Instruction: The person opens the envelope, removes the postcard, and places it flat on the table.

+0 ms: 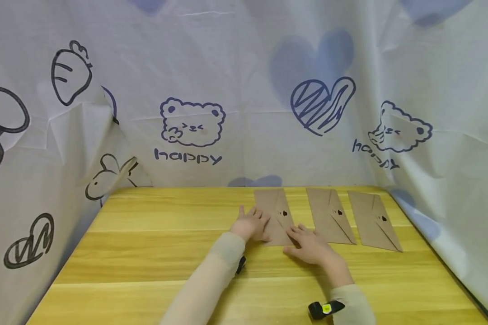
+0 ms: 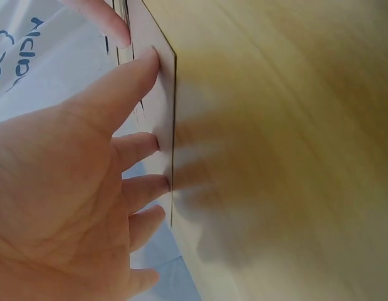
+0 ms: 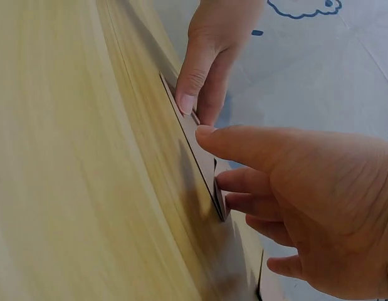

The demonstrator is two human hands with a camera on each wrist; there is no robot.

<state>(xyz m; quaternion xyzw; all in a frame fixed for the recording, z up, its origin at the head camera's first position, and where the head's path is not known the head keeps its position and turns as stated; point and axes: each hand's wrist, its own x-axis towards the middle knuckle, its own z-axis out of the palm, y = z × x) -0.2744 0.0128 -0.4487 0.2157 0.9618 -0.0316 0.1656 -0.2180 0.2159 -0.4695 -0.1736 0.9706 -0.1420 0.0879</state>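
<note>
Brown paper meets the left hand point(image 1: 251, 225), whose fingers rest apart along the left side of the leftmost envelope point(image 1: 281, 229); the right hand point(image 1: 310, 246), also spread, touches its lower right corner. It should handle as light, slightly stiff and easily creased, best taken by its long edges. It lies near the far edge of the worktop point(image 1: 158, 234), the middle envelope point(image 1: 329, 218) just beside; sideways room is greater leftward.

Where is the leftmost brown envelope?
Head view: leftmost brown envelope lies just right of centre, between left hand and right hand, left of middle envelope.
</note>
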